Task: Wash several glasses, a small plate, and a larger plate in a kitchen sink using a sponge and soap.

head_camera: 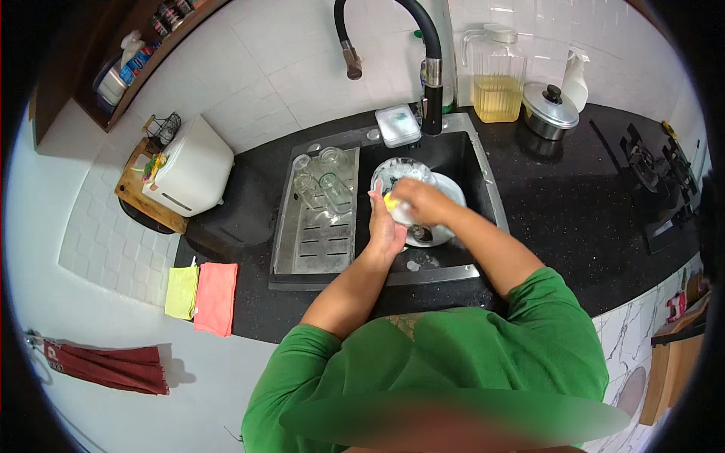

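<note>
Above the basin of a black sink (pixel 453 148), my right hand (pixel 425 201) grips a yellow sponge (pixel 390 201); the hand is blurred. My left hand (pixel 386 229) holds a whitish, soapy piece of dishware (pixel 402 215) against the sponge. Its exact kind is hidden by the fingers and blur. Just beyond my hands sits a clear bowl (pixel 401 167) with suds on it. Beneath them lies a white plate (pixel 455 192), partly covered by my right hand and forearm.
Several clear glasses (pixel 336 192) stand on the metal drainboard (pixel 325 249) at left. A black tap (pixel 433 102) rises behind the basin, beside a white soap container (pixel 398 125). Farther right are a pitcher of yellow liquid (pixel 498 93), a lidded pot (pixel 549 113) and a gas hob (pixel 651 170).
</note>
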Tool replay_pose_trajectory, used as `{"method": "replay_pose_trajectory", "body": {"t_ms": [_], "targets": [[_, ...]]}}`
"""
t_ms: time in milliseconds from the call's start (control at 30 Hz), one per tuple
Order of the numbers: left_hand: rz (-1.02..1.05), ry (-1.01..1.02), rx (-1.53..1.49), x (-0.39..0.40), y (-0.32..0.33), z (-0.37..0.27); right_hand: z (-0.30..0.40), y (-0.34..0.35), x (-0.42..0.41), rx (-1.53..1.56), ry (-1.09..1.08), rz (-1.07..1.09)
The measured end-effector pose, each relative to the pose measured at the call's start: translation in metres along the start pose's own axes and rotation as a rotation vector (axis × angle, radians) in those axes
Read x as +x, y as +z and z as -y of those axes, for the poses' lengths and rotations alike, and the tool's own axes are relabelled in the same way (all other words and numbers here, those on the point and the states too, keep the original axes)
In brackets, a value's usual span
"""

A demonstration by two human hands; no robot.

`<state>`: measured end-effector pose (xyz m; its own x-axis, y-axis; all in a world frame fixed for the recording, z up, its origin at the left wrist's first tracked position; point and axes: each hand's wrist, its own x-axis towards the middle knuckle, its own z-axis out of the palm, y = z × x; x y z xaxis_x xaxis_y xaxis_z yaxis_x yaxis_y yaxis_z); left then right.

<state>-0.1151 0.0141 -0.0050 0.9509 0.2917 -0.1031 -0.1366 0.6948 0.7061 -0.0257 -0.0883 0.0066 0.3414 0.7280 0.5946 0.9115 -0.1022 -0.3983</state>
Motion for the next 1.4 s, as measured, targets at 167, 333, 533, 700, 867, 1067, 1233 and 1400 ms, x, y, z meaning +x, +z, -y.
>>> {"method": "replay_pose_trajectory", "body": {"t_ms": [167,333,533,700,867,1067,1233,1400], "targets": [[0.047,0.003,-0.02,-0.002,0.007,-0.003,-0.008,-0.004,-0.002,-0.053,0.012,-0.073],[0.009,0.067,0.061,-0.003,0.002,-0.005,-0.006,-0.022,0.0,-0.094,-0.037,0.175],[0.01,0.094,0.068,0.001,-0.005,-0.004,0.005,-0.02,-0.003,0.151,0.013,0.412],[-0.012,0.056,0.043,-0.004,0.006,-0.005,-0.018,-0.026,-0.007,-0.174,0.296,0.075],[0.003,0.079,0.054,-0.001,-0.003,-0.006,-0.011,-0.029,-0.002,0.005,0.112,0.324],[-0.033,0.049,0.057,-0.002,0.0,-0.005,-0.006,-0.026,-0.005,0.016,0.175,0.459],[0.062,-0.064,0.048,-0.001,-0.001,0.001,-0.005,-0.018,0.003,-0.31,0.29,-0.084],[0.104,-0.08,-0.097,0.013,-0.024,0.009,0.011,-0.009,0.014,-0.107,-0.018,-0.059]]}}
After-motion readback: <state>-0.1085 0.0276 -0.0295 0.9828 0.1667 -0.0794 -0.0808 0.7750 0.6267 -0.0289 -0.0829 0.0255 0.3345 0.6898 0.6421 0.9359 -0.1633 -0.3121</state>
